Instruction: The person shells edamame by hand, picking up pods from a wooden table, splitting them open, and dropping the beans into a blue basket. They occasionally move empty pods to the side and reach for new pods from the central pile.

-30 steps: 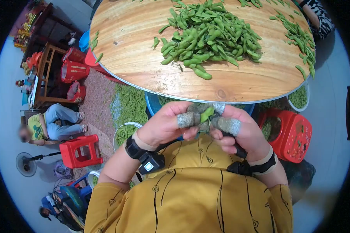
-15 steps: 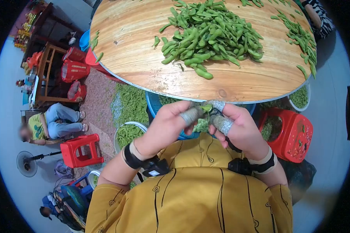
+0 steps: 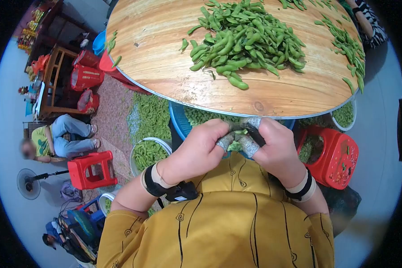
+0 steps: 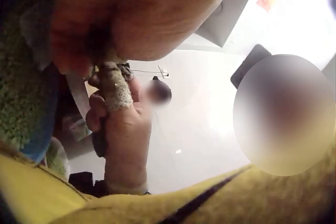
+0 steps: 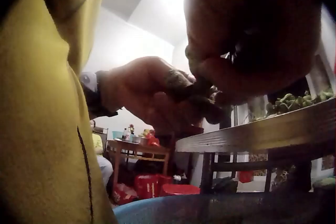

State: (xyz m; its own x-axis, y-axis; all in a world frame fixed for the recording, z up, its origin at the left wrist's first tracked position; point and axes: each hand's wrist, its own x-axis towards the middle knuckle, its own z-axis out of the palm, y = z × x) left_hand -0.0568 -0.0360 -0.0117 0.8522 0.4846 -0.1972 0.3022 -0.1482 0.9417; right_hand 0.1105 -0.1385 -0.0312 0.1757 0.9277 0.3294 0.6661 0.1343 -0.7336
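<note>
Just below the table's near edge, both hands meet fingertip to fingertip in the head view. The left hand (image 3: 194,145) pinches a small green soybean pod (image 3: 240,132), mostly hidden by the fingers. Curled around a black-handled tool (image 3: 255,134), the right hand (image 3: 276,145) has its fingertips against the same pod; the tool's working end is hidden. Grey wrappings cover thumbs and some fingers. Beneath the hands stands a blue basin (image 3: 176,123) with green beans in it. A heap of soybean pods (image 3: 250,42) lies on the round wooden table (image 3: 161,62).
To the left is a white bucket (image 3: 167,146) of pods, with more pods (image 3: 152,120) spread on the floor. Red stools stand at the right (image 3: 344,156) and left (image 3: 91,169). A seated person (image 3: 67,129) is farther left; a striped sleeve (image 3: 377,33) shows across the table.
Both hands have turned inward and drawn tighter together around the pod, covering more of it. The black tool has swung up from below the right palm to between the fingertips.
</note>
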